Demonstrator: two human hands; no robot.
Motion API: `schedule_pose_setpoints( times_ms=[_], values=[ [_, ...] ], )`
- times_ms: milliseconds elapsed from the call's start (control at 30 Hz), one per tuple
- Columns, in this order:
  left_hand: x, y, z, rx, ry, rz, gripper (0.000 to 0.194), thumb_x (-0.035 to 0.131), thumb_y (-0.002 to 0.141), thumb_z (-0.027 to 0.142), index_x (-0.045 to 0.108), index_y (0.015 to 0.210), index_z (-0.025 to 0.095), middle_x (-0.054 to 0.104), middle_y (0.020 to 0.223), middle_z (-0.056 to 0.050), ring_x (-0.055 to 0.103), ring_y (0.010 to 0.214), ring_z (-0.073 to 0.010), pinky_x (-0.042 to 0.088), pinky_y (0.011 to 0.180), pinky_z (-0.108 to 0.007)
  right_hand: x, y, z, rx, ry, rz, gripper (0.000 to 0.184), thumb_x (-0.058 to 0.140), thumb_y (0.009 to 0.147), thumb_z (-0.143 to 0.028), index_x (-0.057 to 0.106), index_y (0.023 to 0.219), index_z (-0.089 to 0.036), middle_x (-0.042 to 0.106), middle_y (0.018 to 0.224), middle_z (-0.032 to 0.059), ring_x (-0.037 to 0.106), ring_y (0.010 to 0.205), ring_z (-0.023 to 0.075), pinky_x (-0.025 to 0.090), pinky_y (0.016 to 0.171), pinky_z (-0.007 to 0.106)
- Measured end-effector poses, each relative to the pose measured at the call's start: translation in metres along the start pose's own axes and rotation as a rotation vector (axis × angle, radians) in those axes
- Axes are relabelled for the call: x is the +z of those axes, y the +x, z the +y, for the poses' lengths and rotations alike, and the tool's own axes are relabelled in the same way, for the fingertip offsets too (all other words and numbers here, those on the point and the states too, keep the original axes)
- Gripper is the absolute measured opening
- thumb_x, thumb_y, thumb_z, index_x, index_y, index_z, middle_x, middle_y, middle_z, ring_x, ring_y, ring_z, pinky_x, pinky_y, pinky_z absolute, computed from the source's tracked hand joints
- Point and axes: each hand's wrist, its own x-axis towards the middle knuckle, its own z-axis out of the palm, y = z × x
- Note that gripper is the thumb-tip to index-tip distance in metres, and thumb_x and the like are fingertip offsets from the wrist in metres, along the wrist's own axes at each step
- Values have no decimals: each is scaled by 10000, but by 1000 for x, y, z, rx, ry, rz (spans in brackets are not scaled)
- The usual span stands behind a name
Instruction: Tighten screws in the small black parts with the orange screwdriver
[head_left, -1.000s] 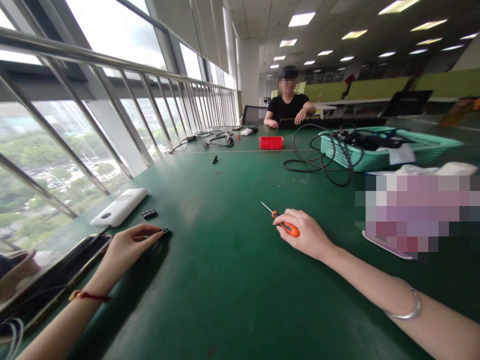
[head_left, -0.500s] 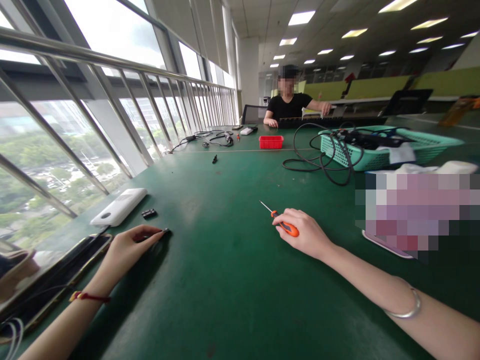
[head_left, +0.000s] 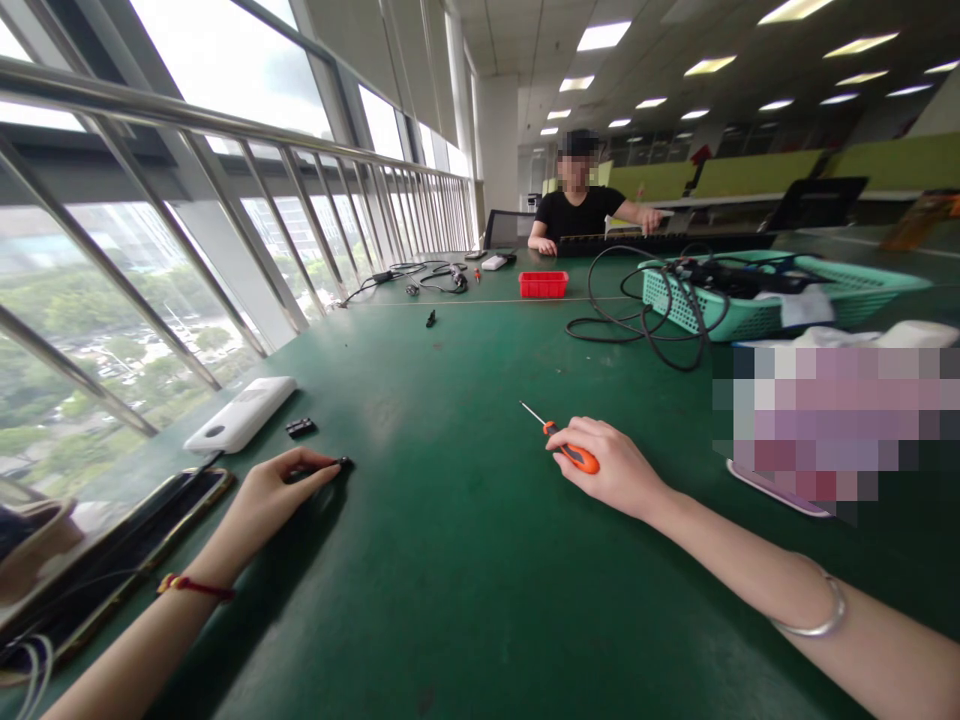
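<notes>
Between the thumb and fingertips of my left hand [head_left: 277, 490] is a small black part [head_left: 345, 463], mostly covered by the fingers, just over the green table [head_left: 450, 560]. A similar small black block [head_left: 301, 428] lies on the table a little beyond that hand. My right hand [head_left: 607, 465] is closed around the orange and dark grey handle of a screwdriver [head_left: 581, 458]. The screwdriver's thin metal shaft points forward and to the left, away from the left hand. The two hands are well apart.
A white power bank [head_left: 241, 415] and a dark phone [head_left: 142, 550] lie at left by the railing. Further off are a red bin [head_left: 543, 285], black cables [head_left: 442, 275] and a teal basket [head_left: 862, 308]. A person [head_left: 581, 210] sits at the far end.
My left hand has shifted slightly to the right with the small black part. The right hand stays still with the screwdriver. The far person's arm has reached out sideways.
</notes>
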Motion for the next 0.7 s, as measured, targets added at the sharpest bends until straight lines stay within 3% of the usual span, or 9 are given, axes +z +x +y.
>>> schedule_pose_setpoints(
  times_ms=[100, 167, 300, 500, 600, 700],
  values=[
    [12, 4, 4, 58, -14, -138, 281, 651, 660, 432, 659, 779, 178, 694, 783, 24, 607, 744, -152, 454, 690, -222, 0, 0, -1, 21, 11, 14, 130, 519, 791, -213, 617, 876, -223, 610, 832, 20, 556, 720, 150, 440, 693, 295],
    [27, 4, 19, 129, -22, -190, 306, 641, 656, 452, 652, 763, 165, 691, 807, -16, 606, 764, -181, 455, 715, -259, 0, 0, -1, 41, 23, 39, 152, 531, 775, -216, 597, 912, -223, 613, 871, 19, 551, 708, 149, 442, 687, 296],
    [74, -1, 67, 280, -48, -278, 246, 614, 682, 409, 654, 735, 172, 694, 832, -38, 613, 840, -211, 457, 770, -290, -1, -2, -5, 66, 85, 156, 241, 537, 738, -175, 532, 977, -211, 618, 886, 19, 543, 660, 143, 450, 642, 282],
    [144, -1, 129, 533, -105, -354, 106, 604, 708, 281, 654, 713, 188, 699, 803, -3, 619, 799, -168, 454, 772, -273, -5, -8, -13, -34, 223, 431, 172, 516, 793, -188, 510, 963, -220, 602, 816, 9, 549, 601, 115, 458, 598, 235],
    [158, 2, 138, 606, -131, -319, 71, 609, 708, 244, 652, 720, 189, 695, 799, 2, 605, 806, -166, 448, 794, -288, -5, -8, -13, 4, 229, 510, 190, 505, 808, -178, 504, 992, -227, 607, 848, 18, 581, 667, 125, 474, 653, 242],
    [160, 3, 136, 605, -143, -297, 60, 620, 698, 217, 654, 735, 184, 690, 806, -7, 597, 804, -169, 456, 777, -292, -4, -5, -12, 19, 242, 532, 195, 509, 813, -182, 502, 1002, -230, 621, 879, 27, 607, 713, 133, 489, 673, 247]
  ],
)
